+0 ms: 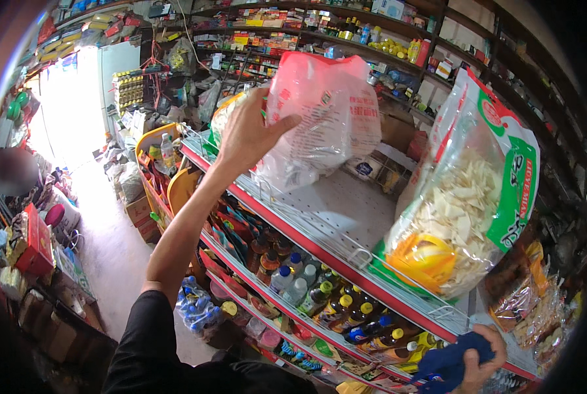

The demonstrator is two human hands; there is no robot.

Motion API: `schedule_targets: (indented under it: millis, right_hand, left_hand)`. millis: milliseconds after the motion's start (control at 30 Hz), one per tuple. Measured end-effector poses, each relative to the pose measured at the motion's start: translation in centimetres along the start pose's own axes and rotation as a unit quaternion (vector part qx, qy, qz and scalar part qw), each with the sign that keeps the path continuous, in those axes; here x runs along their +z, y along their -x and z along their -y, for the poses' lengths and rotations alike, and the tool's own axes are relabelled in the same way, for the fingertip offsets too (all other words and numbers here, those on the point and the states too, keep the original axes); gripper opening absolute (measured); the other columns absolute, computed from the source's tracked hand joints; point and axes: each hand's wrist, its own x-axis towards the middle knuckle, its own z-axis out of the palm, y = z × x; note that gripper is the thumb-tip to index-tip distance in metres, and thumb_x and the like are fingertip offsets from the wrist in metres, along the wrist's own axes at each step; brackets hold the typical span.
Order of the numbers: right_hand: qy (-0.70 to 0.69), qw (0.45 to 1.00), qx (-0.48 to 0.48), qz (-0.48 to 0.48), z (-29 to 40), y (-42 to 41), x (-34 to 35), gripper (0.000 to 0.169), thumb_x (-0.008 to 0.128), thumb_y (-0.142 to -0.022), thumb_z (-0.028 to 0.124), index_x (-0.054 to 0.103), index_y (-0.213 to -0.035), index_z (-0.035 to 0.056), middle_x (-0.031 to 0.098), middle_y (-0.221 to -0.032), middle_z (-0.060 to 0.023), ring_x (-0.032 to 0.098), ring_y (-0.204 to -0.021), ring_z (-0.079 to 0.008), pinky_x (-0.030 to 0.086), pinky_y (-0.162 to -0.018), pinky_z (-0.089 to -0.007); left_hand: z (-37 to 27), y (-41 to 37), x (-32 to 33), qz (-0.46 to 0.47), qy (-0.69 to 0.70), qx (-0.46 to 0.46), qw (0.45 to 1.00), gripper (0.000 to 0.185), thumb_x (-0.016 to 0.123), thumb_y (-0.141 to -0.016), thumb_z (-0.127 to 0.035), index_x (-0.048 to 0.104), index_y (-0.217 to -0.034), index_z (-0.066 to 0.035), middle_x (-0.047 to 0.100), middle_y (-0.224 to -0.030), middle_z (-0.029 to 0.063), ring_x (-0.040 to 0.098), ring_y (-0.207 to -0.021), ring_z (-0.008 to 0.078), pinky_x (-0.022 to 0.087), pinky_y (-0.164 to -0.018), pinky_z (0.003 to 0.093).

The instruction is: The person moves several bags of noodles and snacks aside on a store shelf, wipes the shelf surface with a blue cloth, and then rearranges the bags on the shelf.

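Note:
My left hand (246,125) is on the left side of a translucent white plastic bag (323,113) with red printing, its thumb across the front and its fingertips partly hidden at the bag's edge. The bag stands on the upper shelf (345,197) of a metal rack. Beside the same hand, to its left, is another clear food bag (220,118). My right hand (488,352) grips a dark blue cloth (451,362) at the shelf's red front edge, low on the right. Between the hands, a large clear bag of dried flat noodles (466,207) leans on the shelf.
A wire guard (360,256) runs along the shelf front. Bottled drinks (333,305) fill the tier below. Stocked wall shelves (274,29) line the back. A plastic-wrapped bottle pack (195,305) sits on the floor (111,236). At far left is a person (13,172), blurred.

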Motion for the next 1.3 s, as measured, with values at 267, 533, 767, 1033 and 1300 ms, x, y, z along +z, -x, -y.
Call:
schedule_targets:
  millis: [267, 533, 767, 1033, 1300]
  right_hand:
    - [-0.079, 0.996, -0.026, 0.027, 9.5, -6.5, 13.1, 0.049, 0.089, -0.080, 0.033, 0.079, -0.114, -0.0005, 0.075, -0.101, -0.0134, 0.069, -0.092, -0.0256, 0.054, -0.087, -0.0363]
    - [-0.082, 0.995, -0.059, 0.012, 12.5, -10.7, 18.8, 0.043, 0.090, -0.078, 0.018, 0.079, -0.116, -0.0003, 0.077, -0.096, -0.0120, 0.073, -0.086, -0.0232, 0.056, -0.085, -0.0340]
    - [-0.139, 0.988, 0.043, -0.048, 12.0, -11.0, 18.0, 0.054, 0.087, -0.086, 0.020, 0.071, -0.132, -0.0035, 0.077, -0.114, -0.0133, 0.072, -0.103, -0.0198, 0.054, -0.095, -0.0332]
    - [-0.091, 0.994, 0.038, -0.051, 8.5, -8.8, 16.1, 0.043, 0.085, -0.086, 0.019, 0.076, -0.122, -0.0015, 0.078, -0.110, -0.0113, 0.071, -0.101, -0.0194, 0.054, -0.095, -0.0328]
    - [-0.106, 0.993, 0.033, -0.026, 6.2, -6.4, 15.5, 0.037, 0.086, -0.082, 0.016, 0.079, -0.114, -0.0006, 0.078, -0.104, -0.0123, 0.072, -0.092, -0.0199, 0.055, -0.088, -0.0321]
  left_hand:
    - [0.7, -0.4, 3.7, 0.059, 0.223, -0.023, 0.973, 0.028, 0.079, -0.095, -0.014, 0.068, -0.116, 0.002, 0.073, -0.089, 0.0071, 0.065, -0.078, 0.0133, 0.055, -0.072, 0.0329]
    - [-7.6, 2.3, 8.0, -0.015, 0.304, 0.057, 0.951, 0.029, 0.073, -0.092, -0.010, 0.051, -0.106, 0.001, 0.061, -0.079, 0.0270, 0.063, -0.075, 0.0525, 0.049, -0.066, 0.0556]
    - [-10.6, 6.0, 8.7, 0.172, 0.433, 0.157, 0.871, 0.045, 0.079, -0.090, -0.014, 0.049, -0.118, 0.005, 0.062, -0.113, 0.0322, 0.069, -0.094, 0.0503, 0.053, -0.078, 0.0559]
    - [-7.3, 3.3, 7.1, 0.374, 0.482, 0.109, 0.785, 0.055, 0.076, -0.096, -0.005, 0.055, -0.146, 0.005, 0.066, -0.138, 0.0207, 0.073, -0.119, 0.0249, 0.061, -0.099, 0.0391]
    - [-2.9, -2.1, 10.1, 0.317, 0.398, 0.061, 0.859, 0.036, 0.076, -0.096, -0.011, 0.069, -0.125, 0.008, 0.078, -0.109, 0.0169, 0.075, -0.099, 0.0219, 0.060, -0.090, 0.0343]
